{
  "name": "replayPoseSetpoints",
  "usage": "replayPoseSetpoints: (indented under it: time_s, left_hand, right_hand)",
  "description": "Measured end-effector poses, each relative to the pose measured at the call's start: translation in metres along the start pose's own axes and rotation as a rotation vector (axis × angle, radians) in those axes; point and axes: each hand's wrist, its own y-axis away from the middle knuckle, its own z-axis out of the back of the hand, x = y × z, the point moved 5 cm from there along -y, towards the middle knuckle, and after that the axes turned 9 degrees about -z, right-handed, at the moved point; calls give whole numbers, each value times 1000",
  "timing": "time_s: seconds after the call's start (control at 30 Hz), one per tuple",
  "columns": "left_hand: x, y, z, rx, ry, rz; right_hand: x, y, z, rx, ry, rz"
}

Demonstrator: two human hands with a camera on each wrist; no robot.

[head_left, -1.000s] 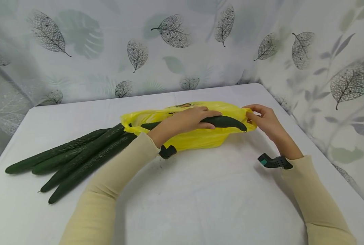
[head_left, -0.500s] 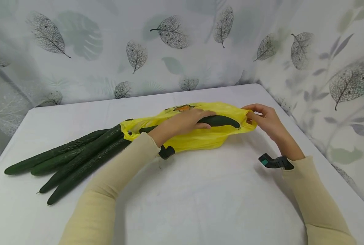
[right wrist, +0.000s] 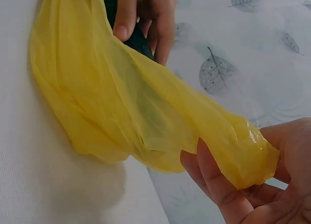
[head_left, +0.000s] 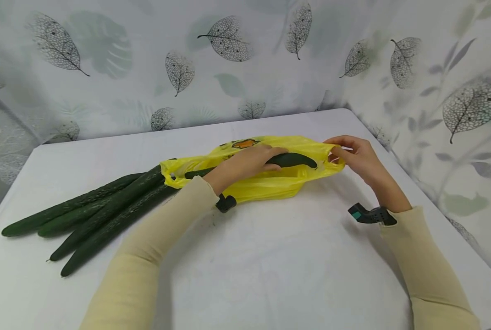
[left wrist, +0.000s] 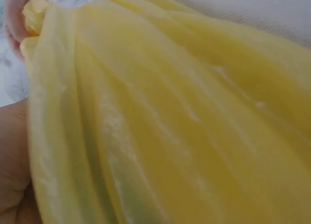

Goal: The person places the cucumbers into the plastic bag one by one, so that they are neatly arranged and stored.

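Note:
A yellow plastic bag (head_left: 270, 189) lies across the middle of the table, its long opening facing up and toward me. My left hand (head_left: 247, 161) holds a dark green cucumber (head_left: 292, 160) in that opening, fingers over the top and thumb on the near side. The cucumber's tip points right, and its middle is hidden under the hand. At the bag's right end, my right hand (head_left: 358, 158) pinches the bunched plastic, also plain in the right wrist view, where the bag (right wrist: 87, 88) stretches between both hands. Bag folds fill most of the left wrist view.
Several long cucumbers (head_left: 113, 201) fan out on the white table (head_left: 270, 266) at left, their right ends meeting the bag's left edge. A leaf-patterned curtain (head_left: 129, 59) stands behind the table and along its right side. Black straps (head_left: 373, 214) sit on the wrists.
My left hand and the held cucumber have slid a little to the left, its tip drawing away from the right hand. The right hand keeps its grip on the bag end.

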Motion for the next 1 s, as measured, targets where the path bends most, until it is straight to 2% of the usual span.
replayPoseSetpoints:
  time_s: [0.23,0.43,0.73,1.0]
  left_hand:
    - [6,-4,-8,34,-6,14]
    - [10,-6,-14,62,19,22]
    - [15,-8,-16,104,4,29]
    - [15,-3,-15,147,-47,63]
  right_hand:
    - [0,1,1,24,-38,27]
    - [0,1,3,22,-37,5]
    - [1,0,3,32,-29,6]
    - [-1,1,2,26,-17,-21]
